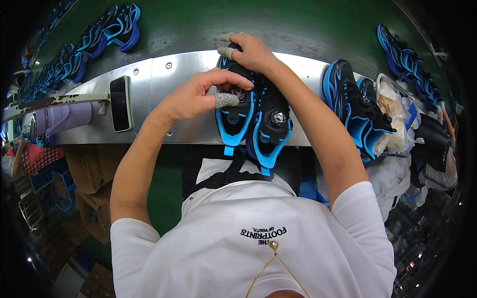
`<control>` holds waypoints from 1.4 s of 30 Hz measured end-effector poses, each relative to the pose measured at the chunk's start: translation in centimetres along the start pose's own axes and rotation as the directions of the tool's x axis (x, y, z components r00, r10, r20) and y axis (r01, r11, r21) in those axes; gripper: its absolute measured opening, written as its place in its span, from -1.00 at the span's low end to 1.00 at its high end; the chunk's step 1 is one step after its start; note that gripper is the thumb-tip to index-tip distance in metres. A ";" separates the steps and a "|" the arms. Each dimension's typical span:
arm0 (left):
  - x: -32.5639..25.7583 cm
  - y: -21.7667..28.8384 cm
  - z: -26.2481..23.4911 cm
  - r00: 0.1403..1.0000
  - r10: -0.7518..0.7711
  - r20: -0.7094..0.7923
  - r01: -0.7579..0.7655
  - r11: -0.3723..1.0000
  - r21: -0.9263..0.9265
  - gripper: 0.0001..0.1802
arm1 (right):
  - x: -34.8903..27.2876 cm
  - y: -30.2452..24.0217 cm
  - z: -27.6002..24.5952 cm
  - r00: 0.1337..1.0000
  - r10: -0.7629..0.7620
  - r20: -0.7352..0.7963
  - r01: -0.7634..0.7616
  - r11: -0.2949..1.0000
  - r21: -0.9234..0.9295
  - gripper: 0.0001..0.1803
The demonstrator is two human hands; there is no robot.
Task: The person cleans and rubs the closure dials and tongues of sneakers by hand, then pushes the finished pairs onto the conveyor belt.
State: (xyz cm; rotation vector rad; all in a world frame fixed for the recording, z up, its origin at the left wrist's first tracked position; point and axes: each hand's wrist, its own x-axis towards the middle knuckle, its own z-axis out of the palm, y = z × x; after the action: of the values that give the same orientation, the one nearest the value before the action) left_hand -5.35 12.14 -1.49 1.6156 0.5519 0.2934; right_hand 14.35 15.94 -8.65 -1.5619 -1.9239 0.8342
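Note:
A pair of black sneakers with bright blue trim stands on the metal ledge before me, heels toward me: a left sneaker (232,130) and a right sneaker (271,111), each with a round dial on its tongue. My left hand (206,94) curls its thumb and index finger around the left sneaker's dial (239,94); the thumb wears a grey fabric cover. Reaching over the pair, my right hand (252,53) grips the toe of the left sneaker, with beige covers on two fingertips. Part of that toe is hidden under the right hand.
More black-and-blue sneakers (348,99) stand right on the ledge, beside a metal tray (381,79) of plastic-wrapped items. A phone (119,104) and a lilac tumbler (74,116) are at left. Rows of sneakers (121,30) line the green surface beyond. Cardboard boxes (89,164) sit below left.

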 end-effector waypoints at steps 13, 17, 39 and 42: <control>-1.8 1.9 10.7 0.997 0.076 -0.035 -0.019 0.612 0.791 -0.67 | -14.5 -4.7 -12.5 0.974 0.164 -0.158 -0.140 0.979 0.149 -0.67; -0.4 2.0 5.2 0.967 0.230 -0.113 -0.051 0.602 0.797 -0.59 | -20.5 -5.9 -14.3 0.945 -0.022 -0.325 0.015 1.000 -0.023 -0.74; 13.0 -0.5 19.4 0.820 0.532 0.211 -0.553 0.643 0.530 -0.78 | -33.7 -0.6 -17.2 0.817 0.406 -0.409 -0.542 0.783 -0.306 -0.75; 7.2 2.1 13.4 0.870 0.486 0.081 -0.459 0.738 0.494 -0.77 | -29.3 -4.5 -15.6 0.854 0.260 -0.450 -0.365 0.916 -0.164 -0.78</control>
State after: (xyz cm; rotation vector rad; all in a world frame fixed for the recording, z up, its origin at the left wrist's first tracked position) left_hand 7.81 4.27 -2.07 2.2646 0.2461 0.6143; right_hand 28.54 -11.31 4.81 -2.0517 -1.5175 0.3372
